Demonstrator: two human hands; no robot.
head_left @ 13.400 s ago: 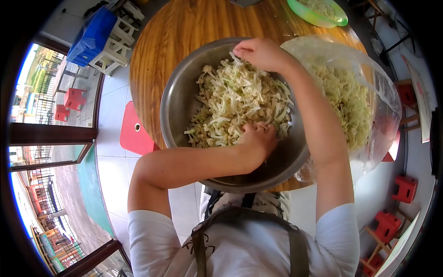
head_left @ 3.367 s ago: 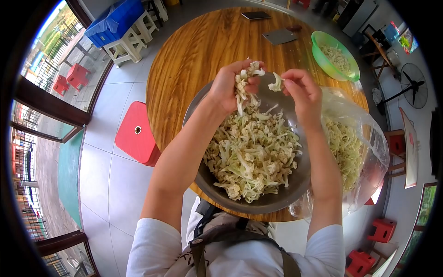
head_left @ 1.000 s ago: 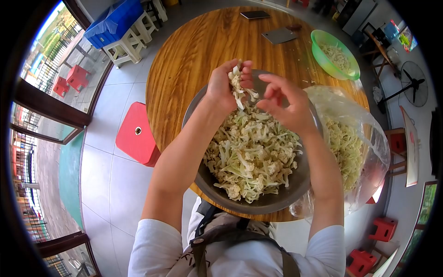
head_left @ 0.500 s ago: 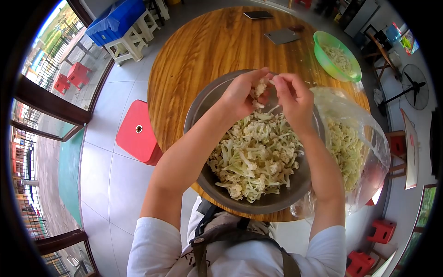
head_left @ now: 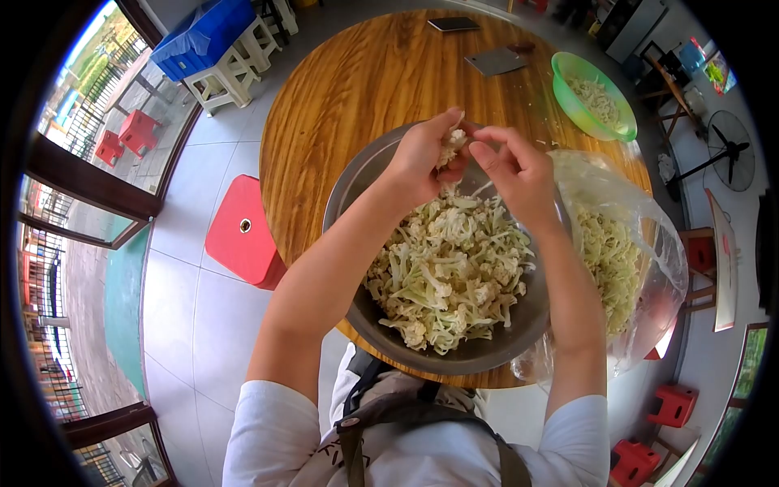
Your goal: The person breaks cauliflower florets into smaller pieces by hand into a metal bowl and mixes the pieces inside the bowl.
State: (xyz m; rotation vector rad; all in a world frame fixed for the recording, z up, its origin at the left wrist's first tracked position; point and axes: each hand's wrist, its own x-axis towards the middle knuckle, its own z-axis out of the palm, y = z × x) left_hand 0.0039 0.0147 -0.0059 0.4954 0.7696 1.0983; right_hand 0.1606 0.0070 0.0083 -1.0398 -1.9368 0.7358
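Above the far side of a wide metal bowl [head_left: 519, 351], my left hand [head_left: 420, 162] is closed around a cauliflower piece [head_left: 452, 148]. My right hand [head_left: 519, 172] meets it there, thumb and index finger bent together in a pinch beside that piece. Whatever lies between those right fingertips is too small to make out. Below both hands, the bowl holds a heap of pale cauliflower florets [head_left: 450, 276] with thin green-white stems.
Right of the bowl lies a clear plastic bag [head_left: 661, 252] with more cut cauliflower [head_left: 604, 272]. A green basin [head_left: 558, 91] with pale pieces, a cleaver [head_left: 497, 62] and a dark phone [head_left: 454, 24] sit farther back on the round wooden table [head_left: 349, 89]. A red stool [head_left: 241, 235] stands at left.
My right fingertips have shifted slightly, the thumb dropping a little away from the index finger. The cauliflower piece in my left hand has turned a little.
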